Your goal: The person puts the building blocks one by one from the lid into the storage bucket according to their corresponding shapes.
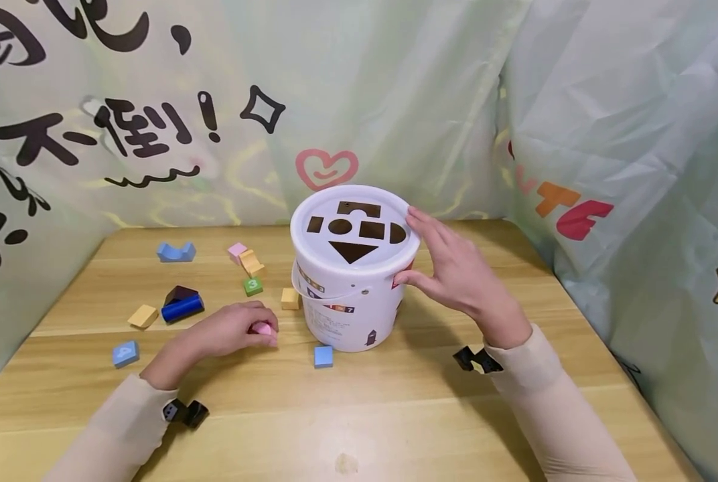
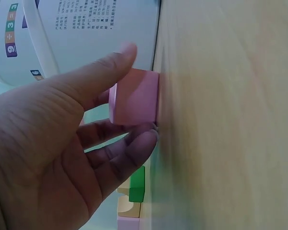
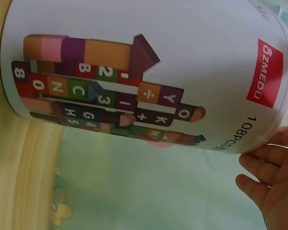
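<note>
while the left hand (image 1: 235,329) pinches one held pink block (image 1: 264,329) between thumb and fingers, the right hand (image 1: 464,271) lies with fingers straight, touching the right rim of the lid (image 1: 355,231) and the side of the bucket (image 1: 349,321). bucket x1, white, upright, middle of frame, one handle (image 1: 335,298) hanging at its front. holes (image 1: 339,226) in lid x6: arch, small rectangle, circle, square, half-round, triangle.

loose blocks x10 on the surface (image 1: 347,415). blue x4: arch (image 1: 176,253), cylinder (image 1: 182,308), block with a 4 (image 1: 126,353), plain square (image 1: 323,357) just in front of bucket. yellow x3: curved piece (image 1: 252,263), block at far left (image 1: 144,316), block by the bucket's left side (image 1: 289,298). loose pink block (image 1: 236,252) x1, green block with a 3 (image 1: 253,286) x1, dark triangle block (image 1: 180,294) x1 behind the cylinder.

held pink block is left of the bucket's foot, near the surface; can't tell if touching it.

back edge of surface runs along the curtain (image 1: 395,100), mid-frame; right edge slants to lower right corner. widest open room is lower middle, between the forearms; more bare wood between bucket and right edge, partly under the right arm.
</note>
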### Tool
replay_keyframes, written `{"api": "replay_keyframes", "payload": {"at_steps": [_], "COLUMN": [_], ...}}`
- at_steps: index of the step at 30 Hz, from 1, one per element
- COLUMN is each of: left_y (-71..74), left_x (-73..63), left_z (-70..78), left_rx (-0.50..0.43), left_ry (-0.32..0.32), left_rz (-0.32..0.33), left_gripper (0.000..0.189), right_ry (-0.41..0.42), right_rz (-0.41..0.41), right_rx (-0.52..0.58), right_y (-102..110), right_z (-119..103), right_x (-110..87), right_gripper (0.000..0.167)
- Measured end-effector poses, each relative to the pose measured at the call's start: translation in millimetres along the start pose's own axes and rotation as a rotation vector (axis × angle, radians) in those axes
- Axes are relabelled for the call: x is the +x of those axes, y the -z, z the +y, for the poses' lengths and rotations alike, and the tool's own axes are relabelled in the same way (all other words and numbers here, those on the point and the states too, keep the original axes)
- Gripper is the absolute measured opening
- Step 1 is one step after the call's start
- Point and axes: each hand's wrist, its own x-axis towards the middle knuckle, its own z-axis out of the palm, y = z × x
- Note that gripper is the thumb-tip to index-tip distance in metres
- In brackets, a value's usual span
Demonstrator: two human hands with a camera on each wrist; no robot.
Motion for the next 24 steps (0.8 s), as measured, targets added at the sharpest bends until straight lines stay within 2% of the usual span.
{"api": "replay_keyframes", "payload": {"at_steps": [6,11,15,19,24], "left_y": [3.1,9.1,16.5,23.4,32.4], "left_x": [-3.4,-2.7,-4.0,-5.3,-11.9], "left_z": [2.3,3.9,5.2,5.6,9.1], "left_rx": [0.007,0.009,0.025,0.02,-0.033], "left_ry": [0.05,0.03,0.051,0.07,0.084], "left_rz": [0.015,0.03,0.03,0.076,0.144], "left_gripper": [0.028,0.029,0.037,0.036,0.029], "right_ry": [-0.04,-0.108,-0.154,-0.154,-0.171], "right_rz": [-0.018,-0.054,-0.113,-0.154,-0.184], "right_rx": [0.027,0.036,0.021,-0.006,-0.01], "right_y": [1,6,11,16,14], "right_z": [-7,-13,-16,-16,-16], "right_x": [2.5,8.0,13.2,15.9,10.5], "right_gripper": [0.103,0.104,0.098,0.095,0.093]}}
